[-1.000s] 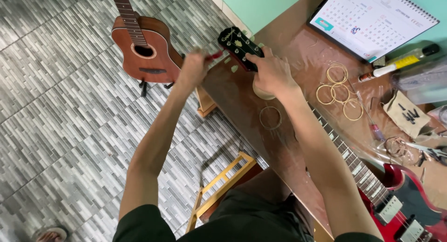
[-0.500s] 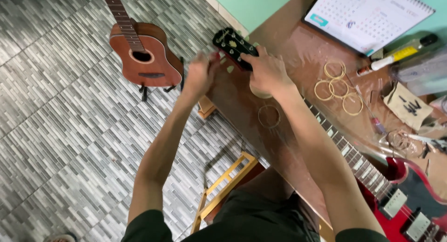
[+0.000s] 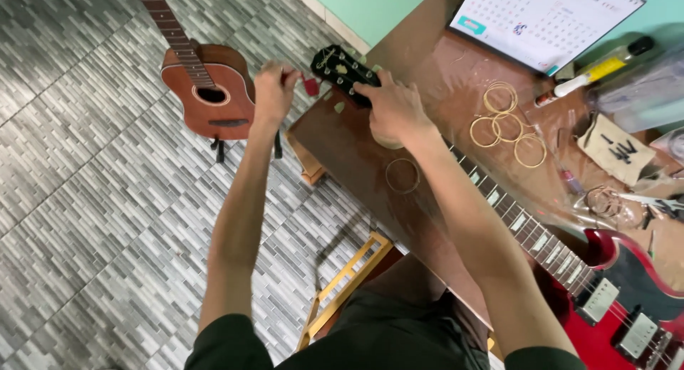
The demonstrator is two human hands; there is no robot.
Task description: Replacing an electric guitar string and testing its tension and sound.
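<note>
Hands [image 3: 274, 92] on glossy black headstock [image 3: 345, 69]

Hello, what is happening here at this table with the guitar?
A person works on a red electric guitar lying on a brown table. The right hand grips the neck just below the black headstock, which sticks out past the table's edge. The left hand holds a small red tool beside the headstock. Coiled strings lie on the table, and a small brown guitar stands on the tiled floor.
</note>
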